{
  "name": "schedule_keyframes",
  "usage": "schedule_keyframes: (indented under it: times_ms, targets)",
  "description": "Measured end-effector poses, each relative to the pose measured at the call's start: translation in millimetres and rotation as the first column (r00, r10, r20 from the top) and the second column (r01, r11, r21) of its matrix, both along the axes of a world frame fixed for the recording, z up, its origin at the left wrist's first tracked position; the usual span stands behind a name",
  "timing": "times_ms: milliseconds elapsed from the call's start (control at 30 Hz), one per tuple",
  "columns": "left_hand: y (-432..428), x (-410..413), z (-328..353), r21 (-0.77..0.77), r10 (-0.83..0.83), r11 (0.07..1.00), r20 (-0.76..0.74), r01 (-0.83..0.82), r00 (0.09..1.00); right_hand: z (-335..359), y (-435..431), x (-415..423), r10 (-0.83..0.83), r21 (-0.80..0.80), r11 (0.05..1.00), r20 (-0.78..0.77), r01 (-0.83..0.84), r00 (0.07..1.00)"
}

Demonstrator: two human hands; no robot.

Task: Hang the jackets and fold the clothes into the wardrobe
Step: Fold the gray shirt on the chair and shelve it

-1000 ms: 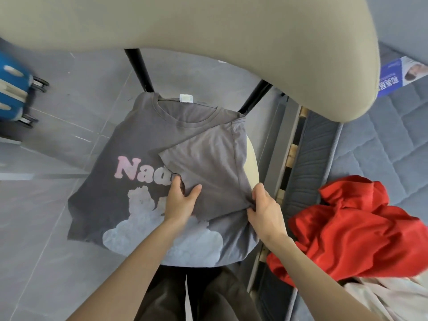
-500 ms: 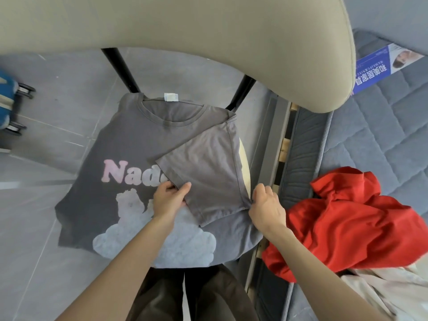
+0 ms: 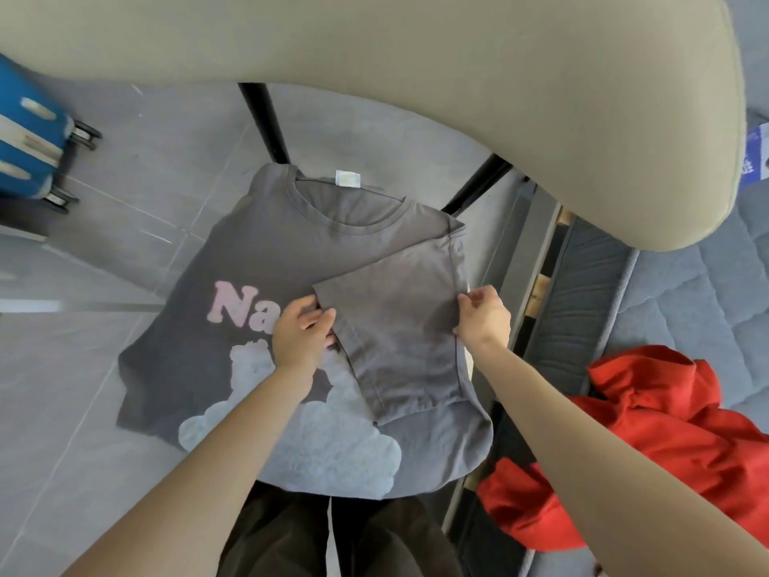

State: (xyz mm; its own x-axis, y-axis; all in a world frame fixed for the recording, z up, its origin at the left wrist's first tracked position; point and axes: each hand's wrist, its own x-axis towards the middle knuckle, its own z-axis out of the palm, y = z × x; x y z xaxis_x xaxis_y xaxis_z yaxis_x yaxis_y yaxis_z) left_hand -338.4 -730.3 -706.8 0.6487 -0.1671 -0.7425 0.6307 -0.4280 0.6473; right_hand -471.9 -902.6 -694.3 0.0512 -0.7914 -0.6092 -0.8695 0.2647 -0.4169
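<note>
At the upper left of the frame a blue suitcase [image 3: 25, 135] stands on the grey tiled floor [image 3: 137, 160]. Moving toward the middle, a grey T-shirt [image 3: 233, 251] lies spread print-up on a chair seat, which it almost wholly hides; only the black chair legs [image 3: 266, 118] show above it. The shirt's left side hangs off the seat over the floor. Its long axis runs up and down the frame, collar and white neck label [image 3: 347, 179] toward the top, hem toward the bottom near the person's legs.

The left hand [image 3: 301, 333], at the centre, pinches the inner edge of the folded-over right sleeve and side panel [image 3: 399, 322], thumb on top. Just right of centre the right hand [image 3: 484, 314] pinches the outer crease of that same fold, fingers closed on the cloth.

I'd judge the shirt light, limp and prone to wrinkling, so it wants holding at edges and corners, then smoothing flat; the overhanging left side could drag it off the seat.

At the right of the frame a crumpled red garment [image 3: 666, 431] waits on the quilted blue-grey mattress [image 3: 686, 310], well apart from the shirt.
</note>
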Motion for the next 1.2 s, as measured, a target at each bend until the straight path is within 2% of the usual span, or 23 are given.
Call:
schedule_keyframes:
  times_ms: [100, 233, 400, 467, 567, 667, 733, 767, 833, 867, 933, 1067, 1200]
  targets:
    - [5, 4, 8, -0.021, 0.042, 0.999, 0.057, -0.041, 0.997, 6, 4, 1, 0.015, -0.046, 0.999, 0.060, -0.013, 0.998]
    - [26, 16, 22, 0.068, -0.086, 0.995, 0.316, 0.067, 0.945, 20, 27, 18, 0.286, -0.093, 0.957, 0.124, -0.276, 0.950]
    - [70, 50, 30, 0.285, -0.252, 0.952, 0.532, 0.109, 0.808, 29, 66, 76, 0.653, -0.123, 0.756, 0.209, -0.643, 0.728]
    - [89, 64, 28, 0.443, -0.372, 0.887, 0.511, 0.133, 0.775, 30, 80, 105, 0.750, -0.119, 0.657, 0.209, -0.745, 0.628]
    - [116, 80, 23, 0.610, -0.497, 0.767, 0.369, 0.199, 0.785, 25, 98, 150, 0.869, -0.105, 0.484, 0.171, -0.869, 0.464]
    - [136, 91, 14, 0.662, -0.644, 0.655, 0.236, 0.365, 0.728, 16, 109, 191, 0.941, -0.118, 0.330, 0.121, -0.936, 0.317]
    - [142, 98, 8, 0.664, -0.697, 0.613, 0.200, 0.428, 0.689, 9, 112, 217, 0.962, -0.144, 0.270, 0.090, -0.952, 0.259]
    - [143, 101, 5, 0.658, -0.690, 0.625, 0.212, 0.421, 0.692, 5, 113, 228, 0.968, -0.159, 0.249, 0.074, -0.955, 0.240]
    - [142, 104, 3, 0.610, -0.599, 0.718, 0.296, 0.335, 0.744, -3, 114, 247, 0.978, -0.171, 0.210, 0.037, -0.963, 0.207]
    - [140, 105, 3, 0.576, -0.537, 0.769, 0.346, 0.277, 0.770, -7, 114, 254, 0.983, -0.168, 0.180, 0.006, -0.969, 0.182]
    - [138, 109, 2, 0.542, -0.470, 0.813, 0.396, 0.213, 0.789, -12, 115, 263, 0.991, -0.169, 0.097, -0.078, -0.981, 0.111]
    - [136, 117, 1, 0.558, -0.507, 0.791, 0.368, 0.252, 0.779, -12, 118, 269, 0.976, -0.164, -0.049, -0.220, -0.985, -0.012]
    - [135, 117, 7, 0.578, -0.555, 0.761, 0.343, 0.296, 0.758, -1, 115, 263, 0.965, -0.174, -0.117, -0.252, -0.978, -0.071]
